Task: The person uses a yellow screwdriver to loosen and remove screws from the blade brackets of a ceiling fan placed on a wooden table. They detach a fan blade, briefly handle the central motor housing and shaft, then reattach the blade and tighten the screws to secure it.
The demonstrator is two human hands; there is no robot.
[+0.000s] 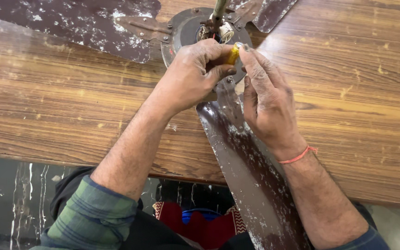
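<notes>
A brown ceiling fan with paint-flecked blades lies on the wooden table [357, 92]; its round motor hub [186, 28] sits at the top centre with a rod [218, 11] rising from it. My left hand [193, 76] is closed around a small yellow cylindrical part [233, 54] just over the hub. My right hand [267, 99] pinches the same yellow part's end with fingertip and thumb. One fan blade [251, 176] runs toward me under my right wrist. Wires show inside the hub near the rod.
Another blade [84, 23] stretches to the upper left and a third [274, 11] to the upper right. The table's near edge crosses the lower frame; below it lie a dark marble floor [15, 199] and a red patterned cloth [200, 224].
</notes>
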